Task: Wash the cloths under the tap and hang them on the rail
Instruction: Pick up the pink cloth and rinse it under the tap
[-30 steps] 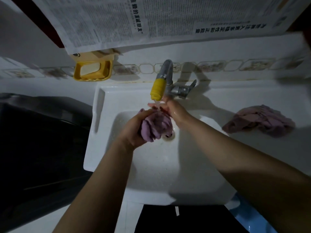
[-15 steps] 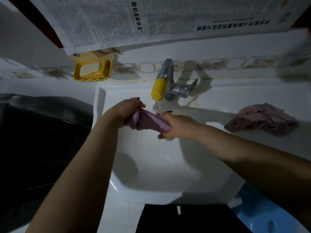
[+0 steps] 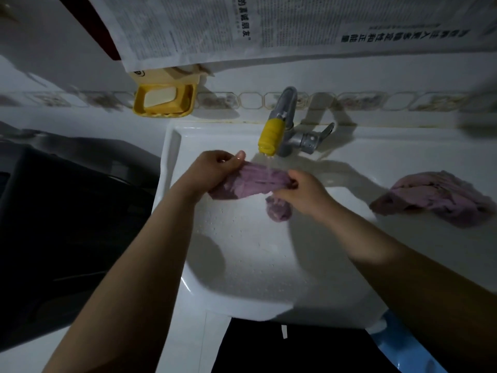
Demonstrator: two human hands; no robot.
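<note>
A wet purple cloth (image 3: 252, 181) is stretched between my two hands over the white sink (image 3: 255, 265). My left hand (image 3: 215, 168) grips its left end and my right hand (image 3: 301, 189) pinches its right end, with a corner hanging below. Water runs onto the cloth's middle from the metal tap with a yellow nozzle (image 3: 271, 135). A second, crumpled pink-purple cloth (image 3: 435, 200) lies on the sink's right ledge. No rail is in view.
A yellow soap dish (image 3: 164, 102) with a soap bar hangs on the tiled wall at the back left. Newspaper (image 3: 269, 25) covers the wall above. A dark appliance (image 3: 67, 224) stands left of the sink. Something blue (image 3: 403, 348) sits low right.
The cloth was bunched in both hands under the tap; my hands have drawn apart and spread it out flat under the water stream.
</note>
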